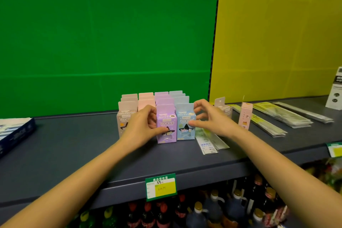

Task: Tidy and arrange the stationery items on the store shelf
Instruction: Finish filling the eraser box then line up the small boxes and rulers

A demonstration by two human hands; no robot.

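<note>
Small pastel stationery boxes stand in several rows on the dark shelf (74, 146). In the front row a purple box (165, 126) and a blue box (185, 122) stand side by side. My left hand (142, 126) grips the purple box from its left, thumb across its front. My right hand (207, 114) pinches the blue box at its right edge. A grey-pink box (124, 118) stands left of my left hand, partly hidden by it. A single pink box (245, 115) stands apart to the right.
Flat clear packets (281, 114) and paper strips (207, 140) lie on the shelf to the right. A dark blue box (14, 131) lies at the far left. A price tag (160, 187) hangs on the shelf edge. Bottles fill the shelf below.
</note>
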